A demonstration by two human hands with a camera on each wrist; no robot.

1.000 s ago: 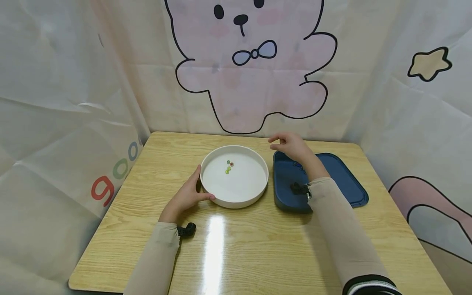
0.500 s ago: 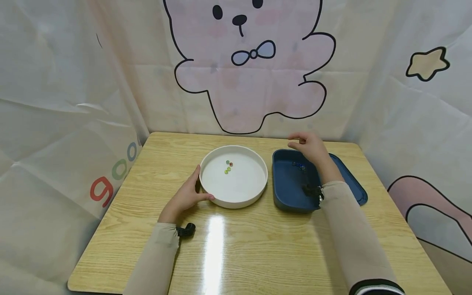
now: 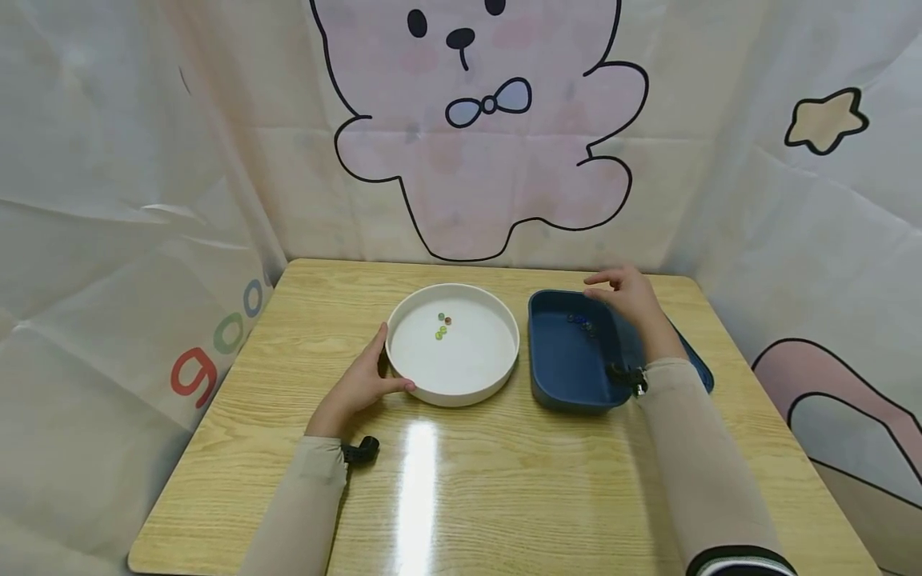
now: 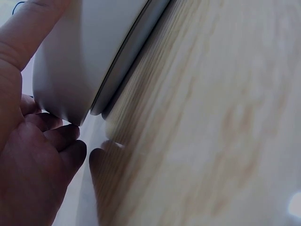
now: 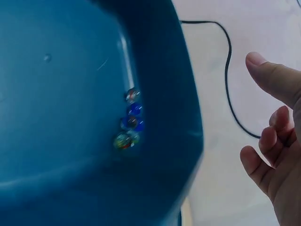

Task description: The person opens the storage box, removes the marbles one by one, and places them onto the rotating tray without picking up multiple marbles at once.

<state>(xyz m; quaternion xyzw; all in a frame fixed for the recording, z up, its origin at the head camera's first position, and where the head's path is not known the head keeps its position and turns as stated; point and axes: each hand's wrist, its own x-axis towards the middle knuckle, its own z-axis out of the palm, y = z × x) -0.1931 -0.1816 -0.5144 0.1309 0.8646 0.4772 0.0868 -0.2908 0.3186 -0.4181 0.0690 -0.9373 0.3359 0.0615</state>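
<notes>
Head view: the left hand [image 3: 353, 388] grips the white dish [image 3: 461, 368] at its left side, four marbles [image 3: 442, 330] inside; the right hand [image 3: 637, 306], loose-fingered and empty, hangs by the blue tub's [image 3: 569, 372] far-right corner, more marbles [image 5: 132, 123] clustered inside. Best approach, I'd judge: dip straight down, pinch one gently, steady the dish.

The left grip [image 4: 28, 155] holds a pale dish [image 4: 89, 52] by its curved wall, thumb [image 4: 28, 30] stretched along the side, curled fingers [image 4: 63, 136] at the edge. Beside it spreads the wood-grained worktop [image 4: 211, 117], a bright glare [image 4: 295, 204] low at right.
</notes>
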